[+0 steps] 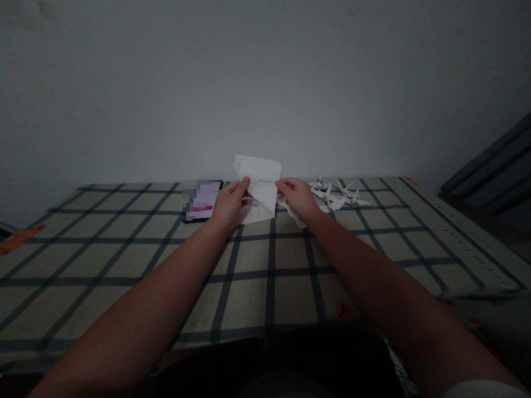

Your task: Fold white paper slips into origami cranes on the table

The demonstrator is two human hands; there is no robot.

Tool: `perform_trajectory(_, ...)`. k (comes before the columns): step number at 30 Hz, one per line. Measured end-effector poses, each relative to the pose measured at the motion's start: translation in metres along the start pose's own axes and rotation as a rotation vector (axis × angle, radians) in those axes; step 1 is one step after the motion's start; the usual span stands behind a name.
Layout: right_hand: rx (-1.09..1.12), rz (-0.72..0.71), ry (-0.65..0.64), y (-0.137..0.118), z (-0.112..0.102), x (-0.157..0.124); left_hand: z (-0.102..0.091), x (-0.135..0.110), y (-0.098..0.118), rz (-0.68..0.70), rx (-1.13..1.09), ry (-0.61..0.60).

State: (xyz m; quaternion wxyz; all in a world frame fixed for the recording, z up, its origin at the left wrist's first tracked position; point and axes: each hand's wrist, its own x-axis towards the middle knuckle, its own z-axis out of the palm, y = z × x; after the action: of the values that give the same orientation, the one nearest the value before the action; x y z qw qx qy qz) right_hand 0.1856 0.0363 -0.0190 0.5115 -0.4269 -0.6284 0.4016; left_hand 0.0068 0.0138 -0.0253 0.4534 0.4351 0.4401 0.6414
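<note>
1 paper (263, 169) (creased), L hand (229, 204) & R hand (299, 200) each w/ grip pinching it; phone (203, 202) by L hand, cranes (328, 195) nr R hand, both on desk (249, 287).

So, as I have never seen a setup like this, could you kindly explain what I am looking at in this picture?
Of course. There is no machine here: these are a person's own bare arms, seen by a camera worn on the head that looks forward and down.

The left hand and right hand hold a creased white sheet of paper between them, one at each side. Below is a table covered with a checked cloth. A phone with its screen lit lies beside the left hand, and several small folded paper shapes sit beyond the right. A plain wall stands behind.
</note>
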Motion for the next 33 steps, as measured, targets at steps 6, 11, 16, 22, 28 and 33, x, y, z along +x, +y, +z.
perform_trajectory(6, 0.014, -0.012, -0.009, 0.003, 0.0004, 0.0012, -0.0015, 0.0013, 0.0021, 0.013, -0.013, 0.068)
perform_trajectory(11, 0.011, -0.036, -0.019, 0.0051, 0.001, 0.0019, -0.0029, 0.0014, 0.0056, 0.058, -0.005, 0.143)
perform_trajectory(16, -0.036, -0.021, -0.027, 0.0019, 0.0013, 0.0005, -0.0048, 0.0058, 0.0033, 0.067, -0.04, 0.215)
perform_trajectory(22, -0.043, -0.023, -0.03, -0.0031, 0.0008, -0.0019, -0.0077, 0.0095, -0.0003, 0.155, 0.021, 0.26)
perform_trajectory(28, -0.052, -0.011, -0.021, -0.0045, 0.0009, -0.0034, -0.0049, 0.0094, 0.0053, 0.082, -0.059, 0.22)
perform_trajectory(33, -0.002, -0.011, -0.008, -0.004, -0.0009, -0.0025, -0.0004, 0.0022, 0.0006, -0.043, -0.012, -0.029)
